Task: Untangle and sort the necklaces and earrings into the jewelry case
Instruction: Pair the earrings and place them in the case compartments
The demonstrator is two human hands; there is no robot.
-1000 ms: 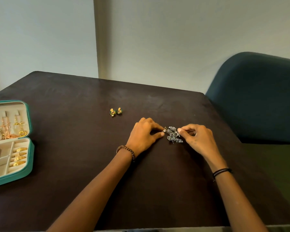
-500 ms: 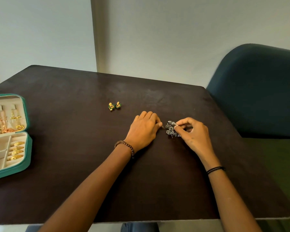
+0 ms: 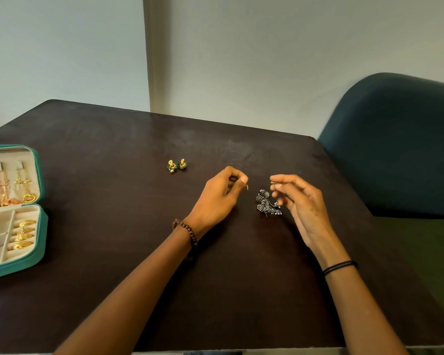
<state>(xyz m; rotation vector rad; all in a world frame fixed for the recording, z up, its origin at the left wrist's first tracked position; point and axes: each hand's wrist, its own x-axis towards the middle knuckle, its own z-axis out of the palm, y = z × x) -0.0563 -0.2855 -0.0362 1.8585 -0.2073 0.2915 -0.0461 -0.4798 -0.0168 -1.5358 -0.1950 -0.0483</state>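
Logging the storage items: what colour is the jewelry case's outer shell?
Teal green, with a cream lining; the jewelry case shows in the head view.

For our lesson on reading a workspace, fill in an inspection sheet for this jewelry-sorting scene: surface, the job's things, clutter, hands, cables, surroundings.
Surface: dark table, bare apart from the jewelry and case.
Job's things: open teal case at the left edge, gold pieces inside; gold-green earrings lying apart mid-table; silver tangle on the table between the hands.
Clutter: nothing seen.
Hands: left hand pinches a small gold piece; right hand pinches another small piece above the tangle.
Cables: nothing seen.
Surroundings: blue chair at right; pale wall behind.
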